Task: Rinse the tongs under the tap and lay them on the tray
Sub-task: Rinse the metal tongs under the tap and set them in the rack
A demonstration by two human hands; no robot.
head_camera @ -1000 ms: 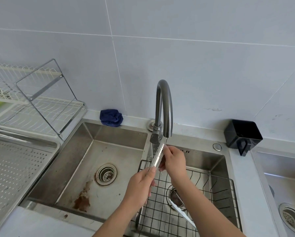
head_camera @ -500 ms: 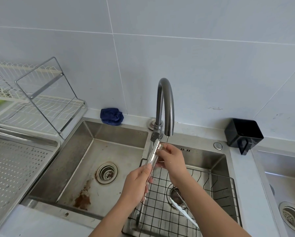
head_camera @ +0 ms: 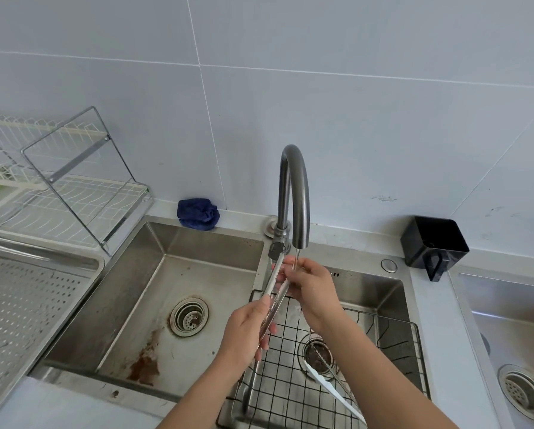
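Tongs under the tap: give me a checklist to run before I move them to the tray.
1. Water running from the tap: ok, thin stream below the spout.
2. Left hand grips the tongs low down: ok.
3. Right hand pinches the toothed end at the stream: ok.
4. Tongs rinsed clean: cannot tell.
5. Perforated tray in view at far left: ok.
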